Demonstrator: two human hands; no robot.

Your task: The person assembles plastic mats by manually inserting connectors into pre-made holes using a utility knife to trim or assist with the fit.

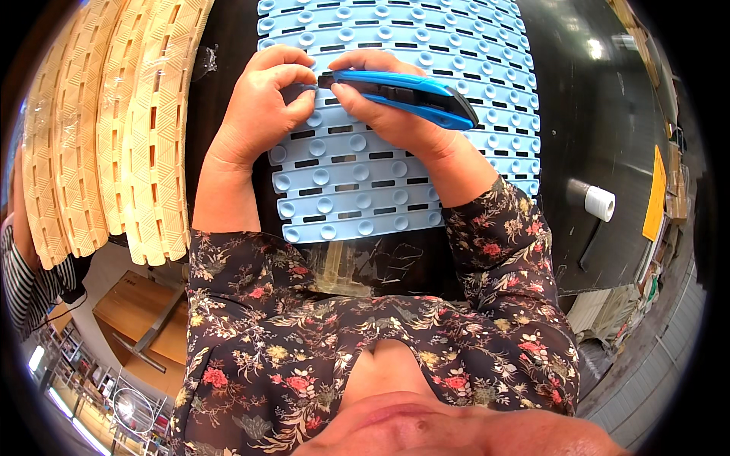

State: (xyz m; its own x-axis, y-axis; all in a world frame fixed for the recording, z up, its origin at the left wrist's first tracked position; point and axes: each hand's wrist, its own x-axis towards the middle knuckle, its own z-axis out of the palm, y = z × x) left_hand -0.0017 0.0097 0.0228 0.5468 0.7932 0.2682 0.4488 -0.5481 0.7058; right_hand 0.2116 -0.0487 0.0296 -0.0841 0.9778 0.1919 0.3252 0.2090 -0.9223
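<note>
A light blue bath mat (pixel 363 201) with suction cups and rows of slots lies before me on the dark table. Over its upper left part, my right hand (pixel 388 114) grips a blue and black utility knife (pixel 414 97), the front end pointing left. My left hand (pixel 266 106) is closed in a pinch right beside that front end. Whatever sits between the left fingertips is too small to make out. The tip of the blade cannot be seen clearly.
Beige patterned slotted mats (pixel 156 144) are stacked at the left. On the dark table (pixel 582 91) to the right lies a white roll (pixel 599 203), near a yellow strip (pixel 654 194). A cardboard box (pixel 141 311) stands lower left, and a striped sleeve (pixel 26 277) shows at the left rim.
</note>
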